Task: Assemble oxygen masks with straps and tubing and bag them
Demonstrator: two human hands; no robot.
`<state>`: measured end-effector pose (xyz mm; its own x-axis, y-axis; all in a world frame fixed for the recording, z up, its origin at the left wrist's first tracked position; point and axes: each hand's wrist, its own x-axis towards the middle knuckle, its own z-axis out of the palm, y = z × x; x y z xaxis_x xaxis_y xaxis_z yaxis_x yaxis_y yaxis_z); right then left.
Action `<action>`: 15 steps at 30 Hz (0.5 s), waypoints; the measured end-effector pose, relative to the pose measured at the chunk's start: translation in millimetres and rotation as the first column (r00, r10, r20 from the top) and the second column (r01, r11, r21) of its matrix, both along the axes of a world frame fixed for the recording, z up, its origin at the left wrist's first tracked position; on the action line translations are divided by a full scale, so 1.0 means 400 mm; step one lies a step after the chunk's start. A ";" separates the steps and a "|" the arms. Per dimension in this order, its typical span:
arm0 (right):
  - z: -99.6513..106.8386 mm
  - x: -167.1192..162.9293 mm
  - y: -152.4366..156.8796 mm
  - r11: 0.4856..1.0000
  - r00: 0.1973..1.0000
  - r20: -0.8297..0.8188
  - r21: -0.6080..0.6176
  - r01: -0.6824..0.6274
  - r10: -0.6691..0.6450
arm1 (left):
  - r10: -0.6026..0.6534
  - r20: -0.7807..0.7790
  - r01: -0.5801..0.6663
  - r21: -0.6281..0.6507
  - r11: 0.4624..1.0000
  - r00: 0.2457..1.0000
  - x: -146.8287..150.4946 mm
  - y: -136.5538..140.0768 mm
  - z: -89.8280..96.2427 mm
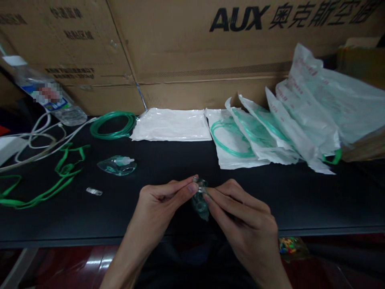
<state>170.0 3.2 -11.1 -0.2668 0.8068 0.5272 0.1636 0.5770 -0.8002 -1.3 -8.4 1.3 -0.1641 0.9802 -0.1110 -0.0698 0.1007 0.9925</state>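
Observation:
A clear greenish oxygen mask (201,206) hangs between my hands at the table's front edge. My left hand (165,198) is closed, its thumb and finger pinching the mask's upper end. My right hand (246,214) grips the same end from the other side with its fingertips. A small shiny piece, seemingly a metal nose strip, shows between the fingertips, partly hidden. Another clear mask (118,165) with a pale connector lies to the left on the dark table. Nearby rests a loose metal strip (94,191).
Green elastic straps (45,196) and white cables (39,138) spread over the left side. Coiled green tubing (112,125) sits before a cardboard box (180,44). A white packet (173,125) and several bagged tubing sets (240,140) line the back. A plastic bottle (48,94) leans at left.

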 end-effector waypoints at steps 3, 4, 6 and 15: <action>0.003 0.000 0.001 0.998 0.998 -0.048 -0.052 -0.031 0.028 | -0.002 0.025 0.002 -0.023 1.000 1.000 -0.004 0.000 -0.002; 0.005 0.000 0.002 0.997 0.997 -0.063 -0.070 -0.038 0.033 | -0.005 0.034 0.006 -0.026 1.000 0.999 -0.006 0.000 -0.004; 0.010 -0.001 0.002 0.993 0.996 -0.088 -0.107 -0.042 0.033 | -0.012 0.048 0.013 -0.026 1.000 0.999 -0.009 -0.002 -0.007; 0.031 0.002 0.010 0.920 0.975 -0.208 -0.362 -0.149 0.076 | -0.032 0.122 0.036 -0.033 0.999 0.992 -0.014 -0.002 -0.022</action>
